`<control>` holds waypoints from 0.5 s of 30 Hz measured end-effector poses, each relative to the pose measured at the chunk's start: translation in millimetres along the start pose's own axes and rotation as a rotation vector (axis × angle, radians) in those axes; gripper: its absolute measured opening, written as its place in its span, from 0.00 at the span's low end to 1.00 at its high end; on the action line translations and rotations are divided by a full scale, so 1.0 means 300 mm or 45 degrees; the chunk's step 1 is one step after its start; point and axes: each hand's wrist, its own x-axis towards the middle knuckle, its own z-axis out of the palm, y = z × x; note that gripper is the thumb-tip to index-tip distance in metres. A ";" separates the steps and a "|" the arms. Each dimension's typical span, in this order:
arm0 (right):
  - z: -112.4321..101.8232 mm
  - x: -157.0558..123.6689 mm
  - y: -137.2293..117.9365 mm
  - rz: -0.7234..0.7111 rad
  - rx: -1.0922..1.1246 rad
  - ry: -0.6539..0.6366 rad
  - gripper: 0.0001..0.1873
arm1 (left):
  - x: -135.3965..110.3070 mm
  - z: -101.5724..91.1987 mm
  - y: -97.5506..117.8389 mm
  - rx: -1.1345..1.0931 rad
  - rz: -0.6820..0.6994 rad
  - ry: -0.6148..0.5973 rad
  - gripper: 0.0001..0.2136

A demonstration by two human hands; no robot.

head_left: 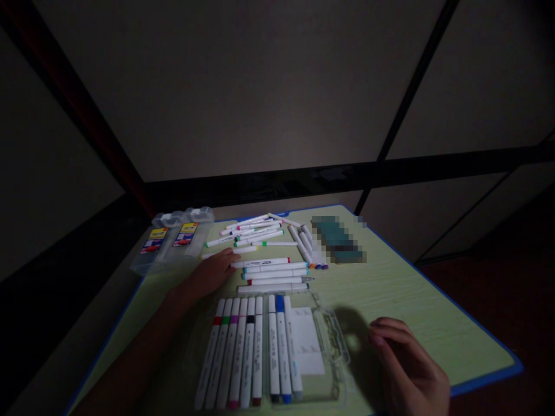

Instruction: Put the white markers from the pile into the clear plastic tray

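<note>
Nine markers (249, 352) lay in a clear case (335, 346), the right hand (414, 359) near it, pinched narrow; the left hand (213, 270) was at loose markers (262, 263), its grip impossible to tell.

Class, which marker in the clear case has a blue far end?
The middle marker of the right-hand group of three: it alone in the row has a broad blue band at that end.

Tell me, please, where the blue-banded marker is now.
In the head view, the blue-banded marker lies bottom centre in the clear case, left of its rightmost marker.
</note>
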 end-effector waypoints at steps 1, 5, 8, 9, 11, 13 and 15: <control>0.000 0.000 -0.001 -0.001 0.000 0.000 0.03 | -0.001 -0.006 0.003 -0.005 -0.002 -0.008 0.16; 0.002 0.004 -0.007 -0.017 -0.003 -0.015 0.02 | -0.006 -0.045 0.013 -0.032 0.046 -0.031 0.15; 0.004 0.007 -0.006 -0.026 -0.021 -0.017 0.03 | -0.005 -0.083 0.021 -0.041 0.079 0.019 0.14; 0.004 0.008 -0.004 -0.026 -0.027 -0.020 0.03 | -0.001 -0.095 0.026 -0.043 0.085 0.049 0.13; 0.002 0.010 0.001 -0.028 -0.033 -0.040 0.03 | 0.020 -0.119 0.039 -0.050 0.098 0.128 0.13; -0.001 0.013 0.005 -0.028 -0.030 -0.062 0.03 | 0.059 -0.136 0.058 -0.045 0.114 0.189 0.12; -0.004 0.015 0.008 -0.033 -0.038 -0.078 0.03 | 0.112 -0.143 0.081 -0.014 0.108 0.170 0.10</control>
